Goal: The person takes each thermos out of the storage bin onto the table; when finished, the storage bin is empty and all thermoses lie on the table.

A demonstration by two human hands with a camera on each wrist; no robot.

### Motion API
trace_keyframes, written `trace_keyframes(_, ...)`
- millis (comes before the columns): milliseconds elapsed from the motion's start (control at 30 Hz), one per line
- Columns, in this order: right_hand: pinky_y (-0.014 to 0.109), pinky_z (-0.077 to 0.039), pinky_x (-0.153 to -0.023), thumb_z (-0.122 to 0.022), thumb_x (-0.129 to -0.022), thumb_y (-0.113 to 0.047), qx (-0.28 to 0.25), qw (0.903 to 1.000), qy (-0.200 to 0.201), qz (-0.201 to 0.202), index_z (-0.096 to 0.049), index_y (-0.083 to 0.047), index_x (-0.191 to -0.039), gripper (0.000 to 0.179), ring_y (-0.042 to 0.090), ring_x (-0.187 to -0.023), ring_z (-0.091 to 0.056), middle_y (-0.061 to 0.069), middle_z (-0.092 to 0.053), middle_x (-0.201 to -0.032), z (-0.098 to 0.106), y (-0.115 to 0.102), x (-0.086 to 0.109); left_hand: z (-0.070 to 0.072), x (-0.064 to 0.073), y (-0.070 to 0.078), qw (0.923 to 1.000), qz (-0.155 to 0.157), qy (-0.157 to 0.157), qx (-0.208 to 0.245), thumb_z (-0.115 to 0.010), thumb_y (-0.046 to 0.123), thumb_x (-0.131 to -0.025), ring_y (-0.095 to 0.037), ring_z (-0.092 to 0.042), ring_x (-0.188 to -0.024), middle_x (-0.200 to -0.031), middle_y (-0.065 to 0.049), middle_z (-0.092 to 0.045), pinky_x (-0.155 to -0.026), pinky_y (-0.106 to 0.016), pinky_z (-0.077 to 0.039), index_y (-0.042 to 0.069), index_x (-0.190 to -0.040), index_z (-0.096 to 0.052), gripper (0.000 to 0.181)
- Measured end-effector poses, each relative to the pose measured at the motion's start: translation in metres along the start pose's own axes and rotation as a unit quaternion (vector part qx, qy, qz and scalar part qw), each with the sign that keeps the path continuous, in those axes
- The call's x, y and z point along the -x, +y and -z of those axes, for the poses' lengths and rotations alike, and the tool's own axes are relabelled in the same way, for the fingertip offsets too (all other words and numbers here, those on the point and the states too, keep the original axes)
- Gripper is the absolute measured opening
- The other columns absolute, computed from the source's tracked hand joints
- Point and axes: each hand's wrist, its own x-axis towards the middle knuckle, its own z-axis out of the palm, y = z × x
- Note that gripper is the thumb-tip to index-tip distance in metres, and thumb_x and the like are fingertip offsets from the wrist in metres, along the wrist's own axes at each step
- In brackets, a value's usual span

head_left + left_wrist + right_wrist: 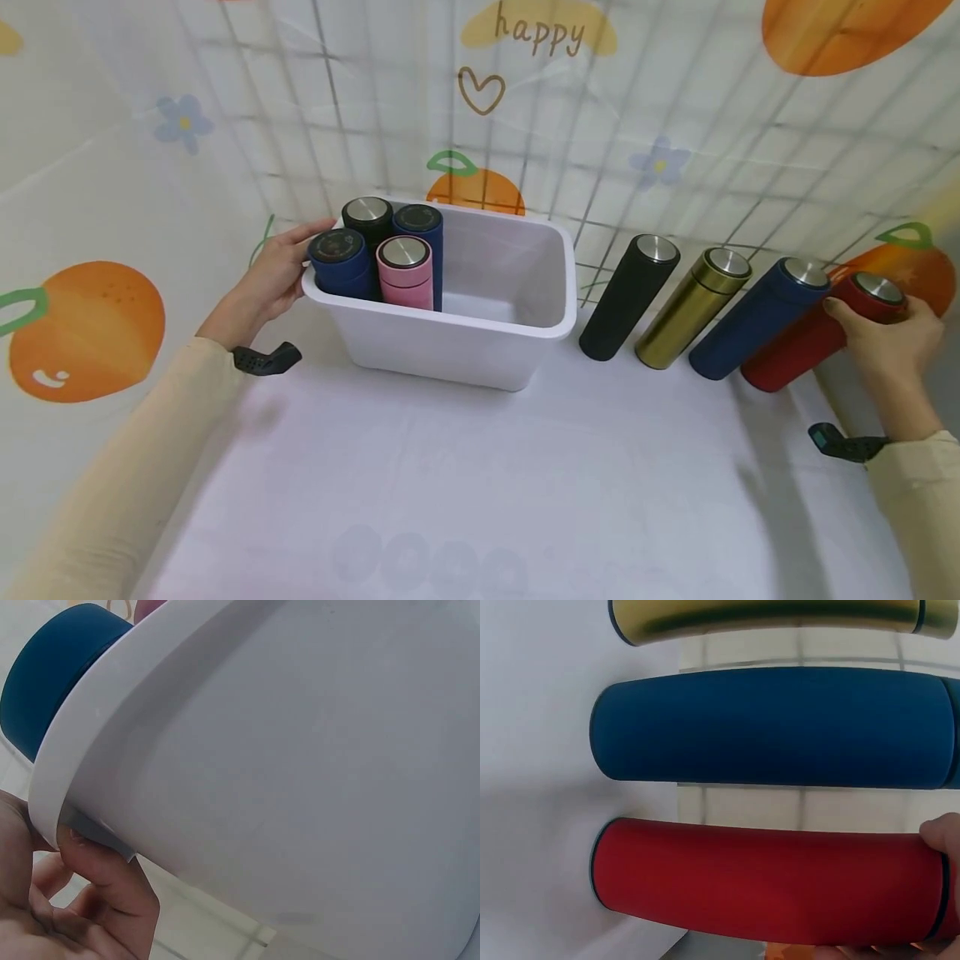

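Note:
My left hand (279, 262) grips the left end of a white plastic bin (420, 337); in the left wrist view its fingers curl under the rim (49, 776). Inside the bin's left part stand two blue thermos bottles, a black thermos bottle (367, 210) and a pink thermos bottle (406, 275). At far right my right hand (896, 342) holds a red thermos bottle (798, 343) near its silver-topped lid. The right wrist view shows the thumb (943, 831) on the red bottle's upper end. Beside it stands a blue thermos bottle (772, 727).
A gold thermos bottle (686, 312) and a black thermos bottle (626, 300) stand between the bin and the blue bottle. Behind the row rises a wire grid (551, 142) against a printed sheet. White cloth (480, 467) covers the table.

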Motion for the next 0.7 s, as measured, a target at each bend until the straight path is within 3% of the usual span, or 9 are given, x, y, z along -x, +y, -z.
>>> trace_keyframes(133, 0.022, -0.039, -0.106, -0.071, -0.087, -0.051, -0.005, 0.9999, -0.003, 0.013, -0.037, -0.025, -0.155, 0.08, -0.001, -0.111, -0.046, -0.015, -0.047, -0.136, 0.001, -0.003, -0.001, 0.0, 0.0, 0.002, 1.0, -0.001, 0.004, 0.003, -0.042, 0.012, -0.109, -0.012, -0.072, -0.074, -0.099, 0.0, -0.07, -0.056, -0.024, -0.058, 0.011, -0.155, -0.037, 0.047)
trace_keyframes(267, 0.012, -0.045, -0.081, -0.079, -0.084, -0.045, -0.029, 0.9993, -0.01, 0.019, -0.047, -0.024, -0.146, 0.072, -0.007, -0.088, -0.045, -0.023, -0.051, -0.108, 0.002, 0.0, -0.001, 0.001, 0.001, 0.004, 1.0, -0.004, 0.001, 0.0, -0.043, 0.013, -0.109, -0.012, -0.072, -0.078, -0.102, 0.0, -0.069, -0.06, -0.025, -0.059, 0.011, -0.156, -0.036, 0.048)
trace_keyframes(367, 0.006, -0.04, -0.061, -0.081, -0.083, -0.042, -0.029, 0.999, -0.025, 0.025, -0.049, -0.023, -0.139, 0.066, -0.008, -0.075, -0.045, -0.023, -0.047, -0.095, 0.004, 0.002, -0.001, 0.001, 0.002, 0.005, 1.0, -0.002, 0.003, -0.001, -0.044, 0.014, -0.108, -0.011, -0.072, -0.08, -0.102, 0.0, -0.068, -0.062, -0.025, -0.059, 0.011, -0.156, -0.035, 0.048)
trace_keyframes(433, 0.005, -0.04, -0.057, -0.079, -0.084, -0.043, -0.014, 0.9988, -0.037, 0.03, -0.047, -0.024, -0.138, 0.066, -0.008, -0.072, -0.045, -0.023, -0.045, -0.095, 0.005, 0.004, 0.0, 0.001, 0.002, 0.004, 1.0, 0.002, 0.006, -0.002, -0.044, 0.015, -0.108, -0.011, -0.071, -0.079, -0.101, 0.0, -0.068, -0.062, -0.026, -0.059, 0.011, -0.156, -0.035, 0.049)
trace_keyframes(600, 0.006, -0.04, -0.055, -0.079, -0.084, -0.043, 0.007, 0.9988, -0.041, 0.027, -0.045, -0.02, -0.14, 0.069, -0.006, -0.069, -0.045, -0.021, -0.043, -0.093, 0.007, 0.007, 0.005, 0.002, 0.0, 0.001, 1.0, 0.003, 0.008, -0.002, -0.045, 0.014, -0.108, -0.012, -0.071, -0.076, -0.099, 0.0, -0.069, -0.059, -0.025, -0.059, 0.01, -0.155, -0.036, 0.048)
trace_keyframes(700, 0.009, -0.04, -0.06, -0.078, -0.085, -0.047, 0.023, 0.9989, -0.035, 0.02, -0.043, -0.022, -0.141, 0.071, -0.007, -0.073, -0.042, -0.022, -0.042, -0.093, 0.01, 0.008, 0.01, 0.003, -0.002, -0.001, 1.0, 0.002, 0.007, -0.004, -0.046, 0.014, -0.108, -0.012, -0.071, -0.075, -0.099, 0.0, -0.069, -0.059, -0.025, -0.059, 0.01, -0.155, -0.037, 0.048)
